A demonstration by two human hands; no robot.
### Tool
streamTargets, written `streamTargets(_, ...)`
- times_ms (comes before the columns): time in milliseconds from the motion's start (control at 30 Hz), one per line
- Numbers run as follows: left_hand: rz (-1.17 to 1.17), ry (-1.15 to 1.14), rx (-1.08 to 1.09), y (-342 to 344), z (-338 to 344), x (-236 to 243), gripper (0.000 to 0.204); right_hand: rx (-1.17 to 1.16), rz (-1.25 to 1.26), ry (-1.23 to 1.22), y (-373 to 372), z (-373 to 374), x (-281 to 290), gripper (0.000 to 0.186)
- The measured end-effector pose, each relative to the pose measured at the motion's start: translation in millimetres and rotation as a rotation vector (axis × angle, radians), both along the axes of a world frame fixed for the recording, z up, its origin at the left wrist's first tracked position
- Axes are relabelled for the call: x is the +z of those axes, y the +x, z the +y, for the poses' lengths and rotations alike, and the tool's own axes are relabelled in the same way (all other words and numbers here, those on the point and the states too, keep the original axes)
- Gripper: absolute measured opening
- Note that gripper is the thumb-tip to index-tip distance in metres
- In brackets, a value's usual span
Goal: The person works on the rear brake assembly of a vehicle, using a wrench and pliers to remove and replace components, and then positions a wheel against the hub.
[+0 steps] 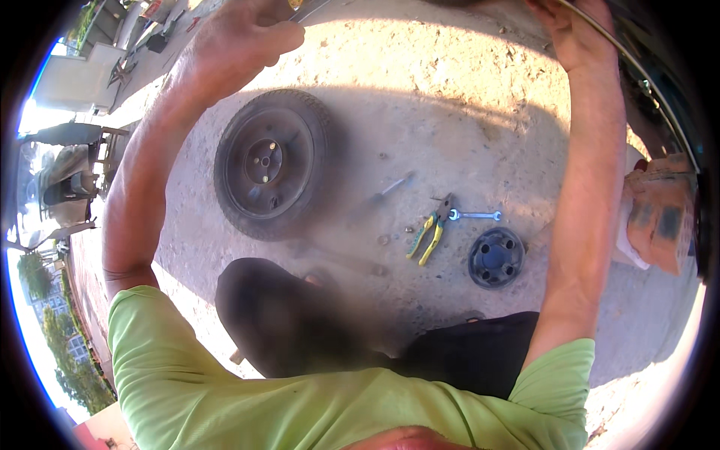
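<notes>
left hand point(240, 45), one: upper left, fingers curled, partly cut off by the view's upper edge; whether it grips cannot be told.
thin metal rod point(311, 10), one: at the upper edge, just right of the left hand; long axis slants up and right, away from the body; left hand nearer, right hand well apart.
right hand point(577, 34), one: upper right, beside a thin curved strip point(619, 49); fingers partly hidden, hold cannot be told.
room: sunlit ground point(420, 52) spans between the wrists; the strip bounds the right side.
below, on the ground:
- dark round hub point(496, 258), holed, left of the right forearm.
- pliers point(429, 236), yellow-green handles, jaws up.
- open-ended wrench point(476, 215), lying crosswise just beside the pliers.
- screwdriver point(393, 185), slanted, blurred.
- wheel point(271, 163) with tyre, face up, right of the left forearm.
farther: torn cardboard point(660, 217), right; pale wall point(75, 79), upper left.
</notes>
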State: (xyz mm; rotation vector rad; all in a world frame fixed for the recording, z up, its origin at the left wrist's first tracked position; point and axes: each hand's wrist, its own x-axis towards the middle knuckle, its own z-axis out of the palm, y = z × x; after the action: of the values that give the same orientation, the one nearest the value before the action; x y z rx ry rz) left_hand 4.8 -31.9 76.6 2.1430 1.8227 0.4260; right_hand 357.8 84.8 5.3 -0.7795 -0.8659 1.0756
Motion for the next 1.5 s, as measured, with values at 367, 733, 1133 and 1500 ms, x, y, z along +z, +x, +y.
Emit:
streamTargets(367, 0.776, 0.326, 0.072, -74.0, 23.3, 0.9, 0.036, 0.026, 0.053, -0.029, -10.3, -1.9, 3.6, 0.027)
streamTargets(733, 0.112, -0.114, 0.187, -66.8, 10.9, -76.8, 0.041, 0.506, 0.288, 0.063, 74.3, 63.9, -36.7, 0.034)
streamTargets(1133, 0.248, -0.577, 0.042, 105.1, 27.9, -338.1, 0.047, -0.047, -0.013, -0.04, -35.0, -16.9, 15.3, 0.031)
streamTargets(1500, 0.187, -0.632, 0.128, 143.8, 43.8, -383.2, 0.044, -0.016, 0.01, 0.019, -20.7, -8.4, 6.9, 0.035)
